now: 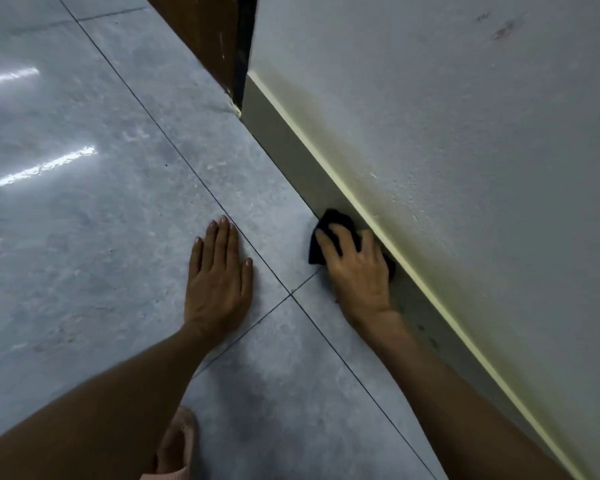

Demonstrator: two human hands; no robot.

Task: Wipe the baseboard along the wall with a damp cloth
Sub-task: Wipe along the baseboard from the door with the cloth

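Two hands: both bare and both low at floor level, well apart from each other.
Right hand [355, 268]: pressed over a dark cloth [329, 220], its fingers [326, 239] curled down and gripping the cloth against the baseboard.
Left hand [217, 271]: laid flat, palm down, on the floor, fingers straight and spread a little, holding nothing.
Cloth: black, bunched, showing ahead of and beside the right hand's fingers; it touches the baseboard face where that meets the floor.
Baseboard [284, 147]: grey strip with a pale top edge, running along the foot of the wall from far end to near corner of view.
Wall [447, 116]: pale and rough, with a few dark marks high up.
Floor [101, 202]: glossy grey tiles with thin dark joints; light streaks reflect at left.
Door frame [205, 39]: brown wood at the baseboard's far end.
Slipper [177, 448]: pink, at the bottom edge, partly hidden by the left forearm.
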